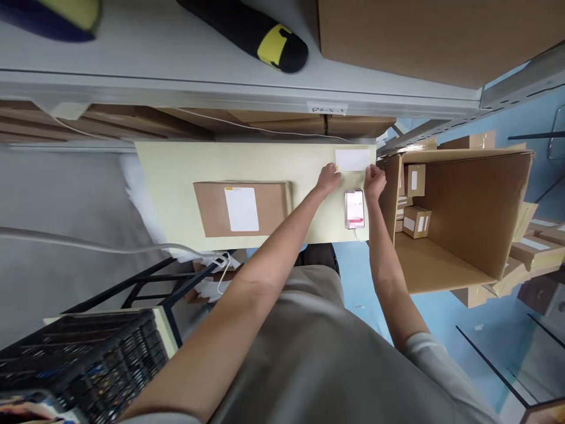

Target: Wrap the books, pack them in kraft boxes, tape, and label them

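A white label (353, 158) sits at two o'clock on the pale tabletop (170, 176); whether it is raised off the surface cannot be told. The left hand (329, 179) pinches its eight-o'clock corner, the right hand (375, 181) its four-o'clock corner, the fingers closed on the label's edge. At six o'clock from the label lies a lit phone (354, 209); at eight o'clock, well apart, a flat brown box (272, 209); at four o'clock, an open carton (468, 212) holding small parcels (416, 222).
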### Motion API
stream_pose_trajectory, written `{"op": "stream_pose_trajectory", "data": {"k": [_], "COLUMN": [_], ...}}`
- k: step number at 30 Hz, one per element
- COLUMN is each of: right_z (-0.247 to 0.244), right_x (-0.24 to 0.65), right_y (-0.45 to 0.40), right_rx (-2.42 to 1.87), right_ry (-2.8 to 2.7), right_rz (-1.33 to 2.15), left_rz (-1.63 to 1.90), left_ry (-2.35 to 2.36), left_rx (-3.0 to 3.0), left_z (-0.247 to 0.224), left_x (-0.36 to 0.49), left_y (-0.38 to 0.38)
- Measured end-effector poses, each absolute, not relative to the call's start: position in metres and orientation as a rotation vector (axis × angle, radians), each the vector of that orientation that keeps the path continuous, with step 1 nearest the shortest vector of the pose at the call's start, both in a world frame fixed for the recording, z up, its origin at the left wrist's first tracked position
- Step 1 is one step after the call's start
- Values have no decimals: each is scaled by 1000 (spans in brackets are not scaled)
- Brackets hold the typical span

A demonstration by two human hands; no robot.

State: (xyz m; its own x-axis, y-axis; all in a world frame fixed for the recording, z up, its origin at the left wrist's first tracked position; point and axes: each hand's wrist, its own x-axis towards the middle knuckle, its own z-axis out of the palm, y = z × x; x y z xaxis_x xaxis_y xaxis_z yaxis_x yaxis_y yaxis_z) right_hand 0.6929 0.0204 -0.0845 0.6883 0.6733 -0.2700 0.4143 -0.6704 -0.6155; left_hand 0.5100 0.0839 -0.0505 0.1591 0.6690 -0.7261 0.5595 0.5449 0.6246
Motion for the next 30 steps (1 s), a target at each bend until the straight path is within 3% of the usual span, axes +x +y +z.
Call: {"op": "stream_pose_trajectory", "data": {"k": [30], "right_z": [-47], "right_x": [680], "right_y": [18], "right_rx": [-2426], "right_ry": [-885], "right_rz": [579], "left_rz": [172], "left_ry": [1703], "left_rx": [1026], "left_z": [-32], "left_x": [515], "left_y": [97]}}
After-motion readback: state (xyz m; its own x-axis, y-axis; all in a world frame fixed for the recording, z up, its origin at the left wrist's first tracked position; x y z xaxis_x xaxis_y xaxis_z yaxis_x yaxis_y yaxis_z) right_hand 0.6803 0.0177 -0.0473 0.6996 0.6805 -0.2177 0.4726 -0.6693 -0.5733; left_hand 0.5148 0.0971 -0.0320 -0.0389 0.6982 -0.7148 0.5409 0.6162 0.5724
